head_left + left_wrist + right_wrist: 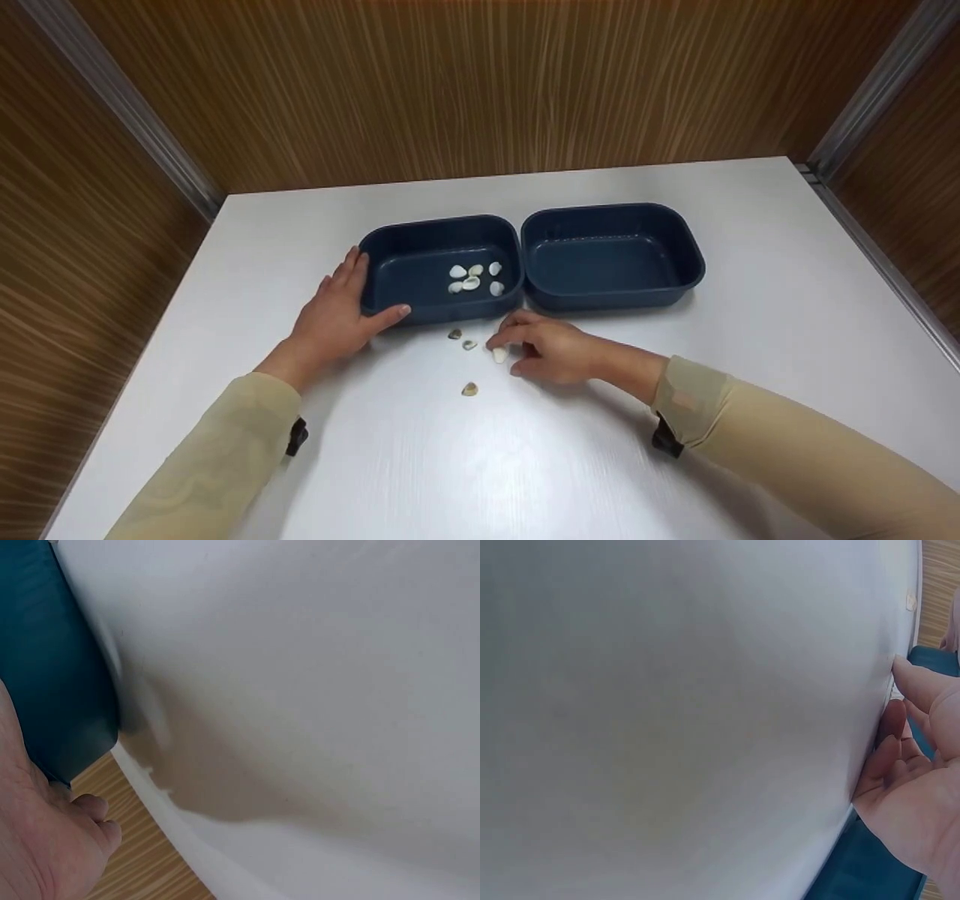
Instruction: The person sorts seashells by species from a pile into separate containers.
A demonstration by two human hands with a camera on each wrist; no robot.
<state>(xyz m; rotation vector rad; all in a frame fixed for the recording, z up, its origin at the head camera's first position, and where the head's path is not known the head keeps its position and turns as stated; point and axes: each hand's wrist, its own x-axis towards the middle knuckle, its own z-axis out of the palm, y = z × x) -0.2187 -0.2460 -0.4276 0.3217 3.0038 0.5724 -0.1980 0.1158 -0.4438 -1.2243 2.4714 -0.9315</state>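
Observation:
My left hand (334, 322) rests against the left end of a dark blue bin (450, 313), its fingers along the outer wall and its thumb over the front rim. Several whitish seashells (471, 283) lie inside, towards that bin's right end. Low over the table, my right hand (551, 349) has its fingertips at a white seashell (500, 355), with the thumb apart from it. Left of these fingers are two small brownish shells, one speckled shell (455, 334) and one paler shell (469, 345). A brown shell (469, 389) lies nearer the front.
Close beside the first bin, on its right, stands a second dark blue bin (611, 298) with no shells in it. Both are on a white table (420, 465). Wood-grain panels (480, 90) rise behind the table and at both sides.

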